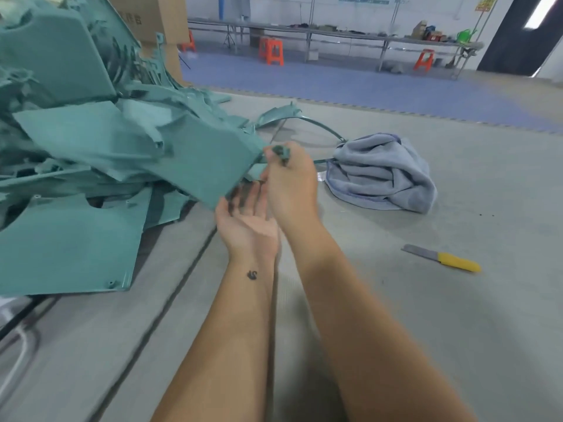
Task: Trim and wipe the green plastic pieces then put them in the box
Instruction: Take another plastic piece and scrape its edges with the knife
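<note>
A heap of green plastic pieces [61, 153] fills the left of the grey table [426, 315]. One flat green panel [201, 166] juts out of the heap toward me. My right hand [289, 184] grips the panel's right corner, fingers curled round its edge and tab. Below it my left hand [246, 220] lies palm up with straight fingers under the panel's lower edge. A crumpled grey cloth [380, 172] lies right of my hands. A knife with a yellow handle [444, 258] lies on the table at the right. A thin curved green piece [307, 123] lies behind the cloth.
Cardboard boxes [152, 22] stand behind the heap at top left. A seam [170, 269] runs along the table below the heap. Beyond the table are a blue floor, long workbenches [335, 32] and orange stools [271, 51].
</note>
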`<state>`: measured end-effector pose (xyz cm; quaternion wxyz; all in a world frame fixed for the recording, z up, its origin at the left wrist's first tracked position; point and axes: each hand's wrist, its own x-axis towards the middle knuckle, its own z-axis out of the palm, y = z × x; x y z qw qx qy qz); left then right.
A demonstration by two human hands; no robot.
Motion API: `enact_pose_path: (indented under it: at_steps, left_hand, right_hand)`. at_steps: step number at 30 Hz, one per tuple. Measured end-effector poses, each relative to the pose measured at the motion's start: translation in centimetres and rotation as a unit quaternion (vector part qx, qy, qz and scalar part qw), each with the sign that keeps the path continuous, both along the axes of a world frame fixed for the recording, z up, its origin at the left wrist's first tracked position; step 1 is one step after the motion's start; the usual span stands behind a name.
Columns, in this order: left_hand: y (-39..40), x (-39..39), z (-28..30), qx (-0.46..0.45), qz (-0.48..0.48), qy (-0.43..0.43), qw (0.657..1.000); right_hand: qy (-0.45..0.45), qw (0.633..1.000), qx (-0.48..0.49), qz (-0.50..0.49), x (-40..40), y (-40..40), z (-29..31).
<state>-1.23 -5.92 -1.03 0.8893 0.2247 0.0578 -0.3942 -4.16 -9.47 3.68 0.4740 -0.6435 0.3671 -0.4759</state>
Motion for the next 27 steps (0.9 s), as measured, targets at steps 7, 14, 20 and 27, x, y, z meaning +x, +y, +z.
enact_pose_path:
  at_steps: [7, 14, 20, 27]
  left_hand:
    - [-1.1, -0.9, 0.0, 0.111, 0.004, -0.085, 0.990]
    - [-0.1, -0.3, 0.3, -0.031, 0.005, 0.029, 0.999]
    - [-1.4, -1.4, 0.3, 0.051, -0.014, -0.059, 0.997]
    - [-2.2, -2.3, -0.6, 0.255, 0.022, -0.262, 0.930]
  right_hand:
    - [-0.015, 1.000, -0.003, -0.006, -5.4, -3.2, -1.1]
    - [0.008, 0.999, -0.037, -0.021, -10.1, -5.3, -1.9]
    - [-0.074, 0.970, -0.069, -0.221, -10.9, -5.8, -3.3]
    - [0.247, 0.942, -0.067, -0.219, -12.3, -7.4, -6.0]
